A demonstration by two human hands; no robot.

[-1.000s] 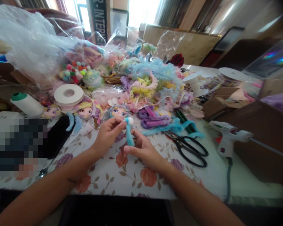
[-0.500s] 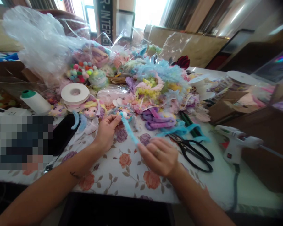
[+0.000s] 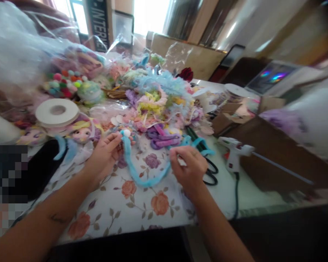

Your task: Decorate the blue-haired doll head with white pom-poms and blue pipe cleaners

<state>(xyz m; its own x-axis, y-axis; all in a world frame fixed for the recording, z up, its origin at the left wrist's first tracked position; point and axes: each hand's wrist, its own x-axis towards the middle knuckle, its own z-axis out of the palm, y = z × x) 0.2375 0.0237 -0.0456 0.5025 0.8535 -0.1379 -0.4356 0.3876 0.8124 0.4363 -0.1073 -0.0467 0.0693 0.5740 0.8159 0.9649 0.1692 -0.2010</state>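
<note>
My left hand (image 3: 108,147) pinches one end of a fluffy light-blue chenille stem (image 3: 146,182), beside a small white round piece (image 3: 126,133). The stem sags in a U above the flowered cloth and runs to my right hand (image 3: 190,163), whose thumb and forefinger are closed on it. More blue stem shows beyond the right hand, over dark green rods. Black-handled scissors (image 3: 212,171) lie partly hidden behind that hand. A bundle of purple chenille stems (image 3: 164,137) rests just past the hands.
A white ribbon spool (image 3: 57,111) stands at left near doll-face pieces (image 3: 83,134). Pompoms (image 3: 64,85) and pastel ruffled trims (image 3: 164,82) pile up at the back. To the right are a glue gun (image 3: 233,153) with its cable and a cardboard box (image 3: 284,153).
The view has swung to the right. The blue stem, stretched straight between my hands before, now hangs in a slack loop. My right hand has moved away from the left one.
</note>
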